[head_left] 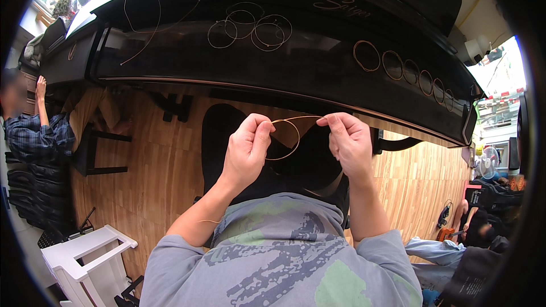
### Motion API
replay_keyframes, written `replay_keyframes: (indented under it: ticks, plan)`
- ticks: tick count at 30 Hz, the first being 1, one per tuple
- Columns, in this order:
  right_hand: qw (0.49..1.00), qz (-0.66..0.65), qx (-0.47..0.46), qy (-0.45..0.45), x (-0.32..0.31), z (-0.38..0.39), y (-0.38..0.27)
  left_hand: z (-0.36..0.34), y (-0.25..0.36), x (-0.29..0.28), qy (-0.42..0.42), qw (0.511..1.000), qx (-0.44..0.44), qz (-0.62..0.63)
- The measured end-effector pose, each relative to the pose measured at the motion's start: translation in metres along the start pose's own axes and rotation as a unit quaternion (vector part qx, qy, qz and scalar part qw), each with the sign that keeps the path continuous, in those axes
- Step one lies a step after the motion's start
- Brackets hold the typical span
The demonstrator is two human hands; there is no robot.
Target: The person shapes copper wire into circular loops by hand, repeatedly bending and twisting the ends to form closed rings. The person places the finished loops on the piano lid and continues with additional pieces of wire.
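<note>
My left hand [248, 146] pinches a thin bronze-coloured guitar string [298, 136], closed at the point where it crosses itself. The string curves into a round loop that hangs beside the left fingers. Its upper run stretches over to my right hand [348, 139], which is pinched shut on that part. A thin end of string [209, 221] shows by my left forearm. Both hands are above my lap, in front of a black piano [318, 71]. On the piano's dark surface lie several silver string coils [292, 29] and, to the right, a row of bronze coils [368, 71].
A loose uncoiled string [160, 14] lies at the piano's left. A person in a plaid shirt [40, 136] sits at far left, above a white wooden frame [85, 270]. At right are other people's legs [438, 250], dark bags [497, 193] and a fan [487, 162].
</note>
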State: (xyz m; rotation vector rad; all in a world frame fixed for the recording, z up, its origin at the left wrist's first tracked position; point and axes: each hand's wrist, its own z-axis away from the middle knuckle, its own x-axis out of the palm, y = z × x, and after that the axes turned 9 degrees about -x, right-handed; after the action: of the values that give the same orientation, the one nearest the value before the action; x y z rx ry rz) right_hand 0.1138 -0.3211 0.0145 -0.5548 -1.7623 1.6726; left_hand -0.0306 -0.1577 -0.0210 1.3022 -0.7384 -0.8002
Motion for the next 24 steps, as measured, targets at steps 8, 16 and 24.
replay_keyframes:
  ticks: [8, 16, 24]
  plan:
    - [0.996, 0.071, -0.054, -0.018, 0.003, 0.002, -0.006, -0.004, 0.007, 0.0, -0.059, 0.988, -0.038, 0.135]
    - [0.983, 0.11, -0.09, -0.113, 0.011, 0.003, 0.009, -0.004, 0.007, 0.007, -0.07, 0.98, -0.056, 0.179]
    - [0.996, -0.015, -0.056, -0.065, 0.021, 0.011, 0.018, 0.001, 0.009, 0.015, -0.067, 0.995, -0.04, 0.068]
